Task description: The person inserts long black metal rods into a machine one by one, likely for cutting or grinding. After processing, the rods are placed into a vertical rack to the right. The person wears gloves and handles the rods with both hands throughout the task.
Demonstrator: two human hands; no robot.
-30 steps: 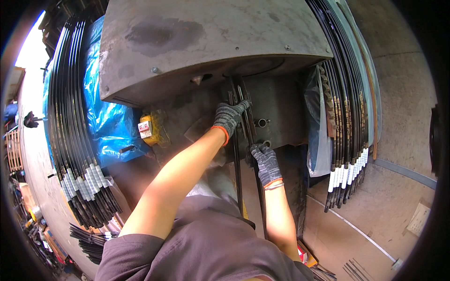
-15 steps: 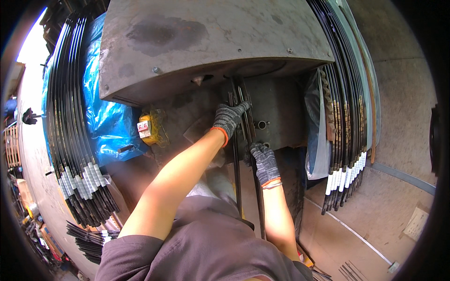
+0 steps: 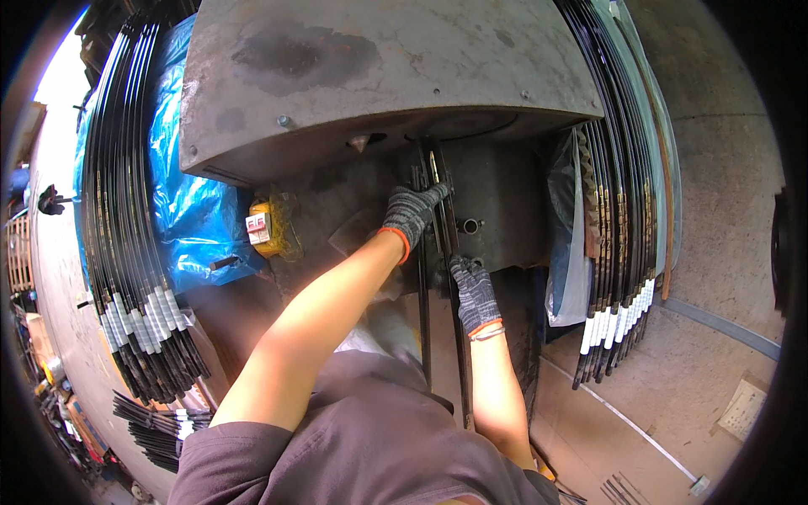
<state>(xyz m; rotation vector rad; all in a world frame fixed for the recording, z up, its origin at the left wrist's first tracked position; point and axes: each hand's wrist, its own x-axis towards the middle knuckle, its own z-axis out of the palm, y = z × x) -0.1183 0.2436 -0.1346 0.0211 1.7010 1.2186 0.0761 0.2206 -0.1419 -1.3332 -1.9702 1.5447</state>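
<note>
My left hand (image 3: 412, 212), in a grey knitted glove with an orange cuff, is closed at the upper part of a long black rod (image 3: 460, 337) beneath the metal housing. Its fingers reach across dark metal bars (image 3: 438, 164) there. Lower and to the right, my right hand (image 3: 476, 293), gloved alike, has its fingers curled round the same rod. A second black rod (image 3: 426, 320) hangs parallel on the left. Beside the bars, a short metal tube (image 3: 471, 225) sticks out. My gloves hide where the fingers meet the rods.
A large grey metal housing (image 3: 387, 50) overhangs the work spot. Bundled black rods with white bands stand at left (image 3: 122, 210) and right (image 3: 623, 210). Blue plastic sheeting (image 3: 198, 202) and a yellow-wrapped package (image 3: 273, 231) lie at left. More rods (image 3: 160, 425) lie lower left.
Both hands stay almost where they were. The view has shifted slightly, and the lower ends of the rods sit a little further left.
</note>
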